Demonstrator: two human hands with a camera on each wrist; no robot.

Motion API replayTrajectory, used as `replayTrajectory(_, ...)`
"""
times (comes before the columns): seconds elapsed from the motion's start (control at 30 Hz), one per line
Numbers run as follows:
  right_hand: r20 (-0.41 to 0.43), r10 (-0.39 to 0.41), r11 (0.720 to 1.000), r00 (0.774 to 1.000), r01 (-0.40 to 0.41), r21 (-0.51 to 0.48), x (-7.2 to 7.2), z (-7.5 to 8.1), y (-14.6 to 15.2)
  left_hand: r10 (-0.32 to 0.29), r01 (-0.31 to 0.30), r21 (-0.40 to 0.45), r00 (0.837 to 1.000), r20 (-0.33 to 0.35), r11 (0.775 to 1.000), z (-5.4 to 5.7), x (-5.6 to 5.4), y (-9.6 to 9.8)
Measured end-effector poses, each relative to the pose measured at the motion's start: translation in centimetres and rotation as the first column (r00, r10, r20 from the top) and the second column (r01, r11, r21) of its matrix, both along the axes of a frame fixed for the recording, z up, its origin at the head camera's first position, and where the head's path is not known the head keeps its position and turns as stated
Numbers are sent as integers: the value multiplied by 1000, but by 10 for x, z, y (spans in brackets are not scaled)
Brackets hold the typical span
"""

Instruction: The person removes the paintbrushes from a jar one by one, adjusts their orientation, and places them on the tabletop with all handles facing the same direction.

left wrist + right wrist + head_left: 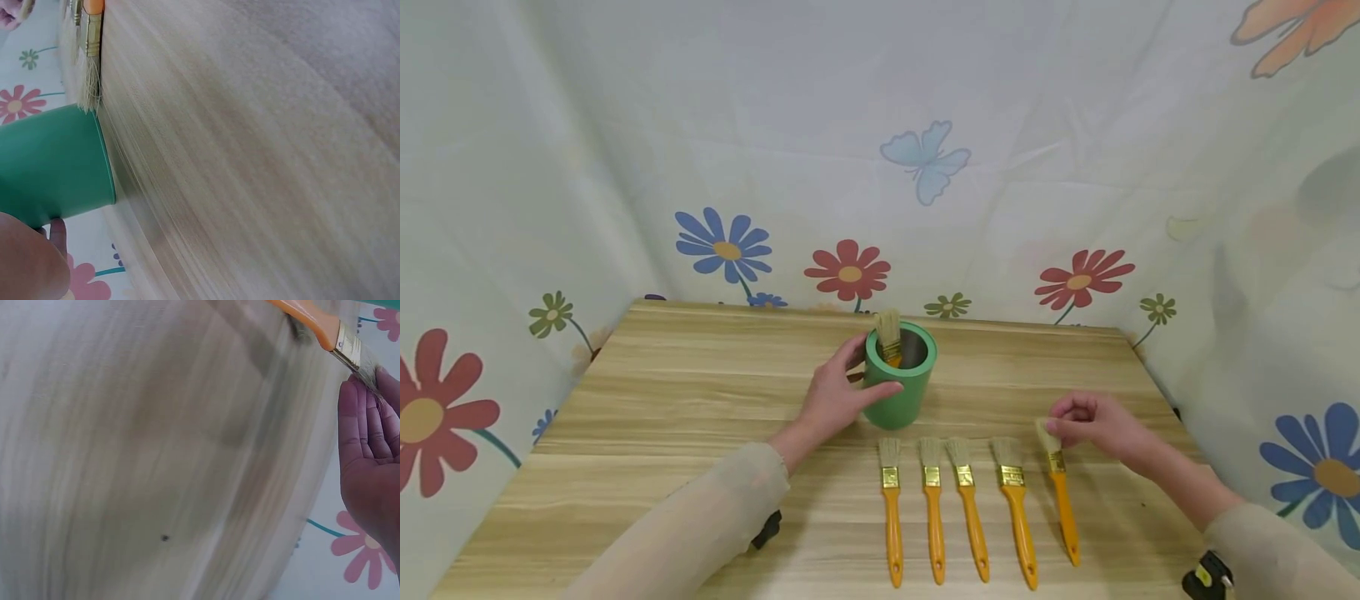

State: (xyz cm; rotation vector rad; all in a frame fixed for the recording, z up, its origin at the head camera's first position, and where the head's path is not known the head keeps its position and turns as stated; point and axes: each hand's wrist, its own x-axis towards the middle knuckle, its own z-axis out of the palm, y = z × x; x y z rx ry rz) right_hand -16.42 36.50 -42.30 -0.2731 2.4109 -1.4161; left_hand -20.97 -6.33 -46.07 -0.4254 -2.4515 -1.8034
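Observation:
A green cylindrical cup stands upright on the wooden table, and my left hand holds it from the left, thumb along its near side. One paintbrush leans inside the cup, bristles up; its lower handle is hidden. At the right, my right hand pinches the bristles of another paintbrush, whose orange handle points toward me. The right wrist view shows this brush's metal band and the fingertips around its bristle end. In the left wrist view the cup's green wall is beside part of my left hand.
Several more paintbrushes lie in a row in front of the cup, bristles away from me, from the leftmost brush to the wide brush. A flower-printed cloth hangs behind the table and at its sides.

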Motion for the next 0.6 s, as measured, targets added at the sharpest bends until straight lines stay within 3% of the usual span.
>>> replayTrajectory(0.2, 14, -19, 999, 1000, 19, -38, 2, -14, 3, -1, 1, 0, 1000, 5, 1000, 1, 1, 0)
replayTrajectory(0.4, -2, -70, 998, 998, 70, 10, 2, -23, 4, 0, 0, -3, 1000, 5, 1000, 2, 1, 0)
replayTrajectory(0.6, -46, -67, 996, 997, 70, 49, 2, -29, 3, -2, 2, -6, 1000, 5, 1000, 3, 1, 0)
